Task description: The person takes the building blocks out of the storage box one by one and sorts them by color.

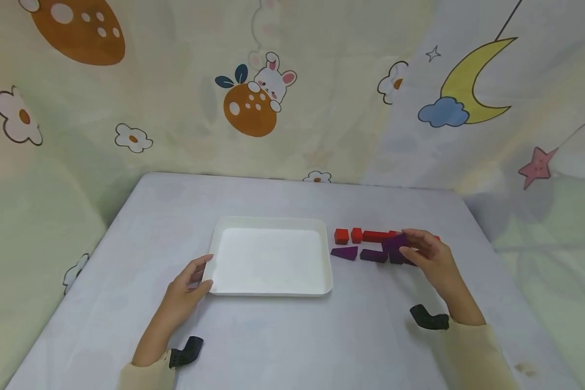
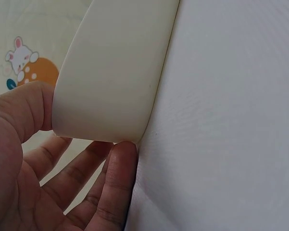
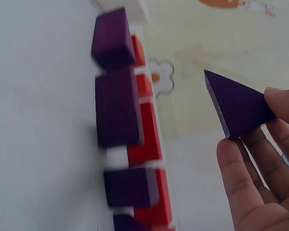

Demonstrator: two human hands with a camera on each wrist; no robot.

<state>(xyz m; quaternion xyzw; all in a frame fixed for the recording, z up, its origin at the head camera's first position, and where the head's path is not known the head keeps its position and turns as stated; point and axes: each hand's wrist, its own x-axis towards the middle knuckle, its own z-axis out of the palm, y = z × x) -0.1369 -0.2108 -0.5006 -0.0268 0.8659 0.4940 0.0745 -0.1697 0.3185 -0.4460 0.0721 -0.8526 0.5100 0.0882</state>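
Purple triangle block (image 3: 240, 108) between right-hand fingertips (image 3: 283, 103)

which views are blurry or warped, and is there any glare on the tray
Head view: sharp, but wide-angle bending bows the table edges and backdrop; the white tray shows soft even light, no glare. Right wrist view: the purple and red block rows are smeared with blur, while the purple triangle block in the right hand is crisper. Left wrist view: the tray rim is very close, evenly lit, against the left hand.
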